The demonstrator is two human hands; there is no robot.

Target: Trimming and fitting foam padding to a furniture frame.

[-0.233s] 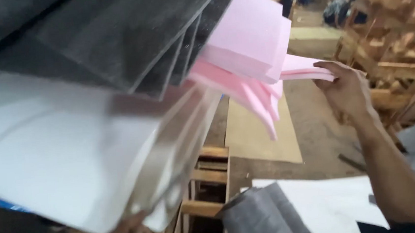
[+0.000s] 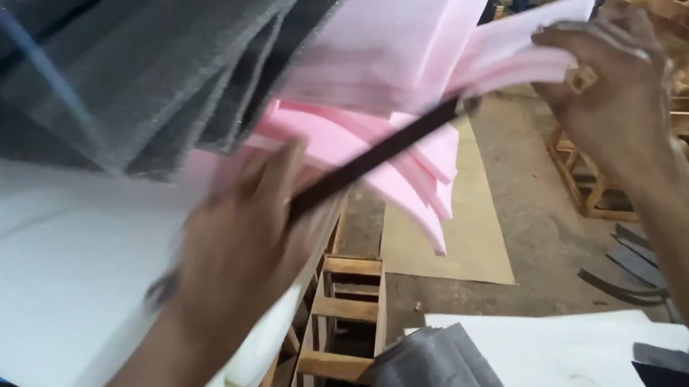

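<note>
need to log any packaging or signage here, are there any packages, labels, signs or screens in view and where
None in view: no package, label, sign or screen.
What shows is bare material:
pink foam sheets, top centre, thin curved slabs, gripped by the right hand.
grey foam sheets, top left, dark stacked slabs.
white foam sheet, left, broad and pale.
dark strip, centre, long and narrow, held in the left hand.

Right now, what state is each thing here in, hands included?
Left hand: closed on a dark strip.
Right hand: gripping the pink foam sheets at their edge.
Pink foam: stacked, lower pieces curved and drooping.
Grey foam: sheets stacked, on top.
White foam: lying flat below.
Wooden frame: bare, standing on the floor.
</note>
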